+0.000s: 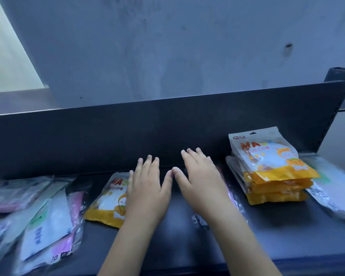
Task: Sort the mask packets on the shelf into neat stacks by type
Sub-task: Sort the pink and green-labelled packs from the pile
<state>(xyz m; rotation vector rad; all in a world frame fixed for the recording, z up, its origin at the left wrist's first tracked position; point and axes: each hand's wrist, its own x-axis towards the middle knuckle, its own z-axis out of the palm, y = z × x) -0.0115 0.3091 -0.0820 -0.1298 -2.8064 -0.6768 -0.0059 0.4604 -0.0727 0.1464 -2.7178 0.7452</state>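
Looks like a small shop: dark metal display shelf (167, 232) with slotted upright (327, 124) at right, retail yellow-and-white mask packets (271, 166) stacked on it.

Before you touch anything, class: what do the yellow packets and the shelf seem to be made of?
Yellow packets: probably thin plastic film, glossy; printed fronts catch light, edges crinkle. Shelf: likely painted metal, dark with a dull sheen; thin, straight-edged back panel.
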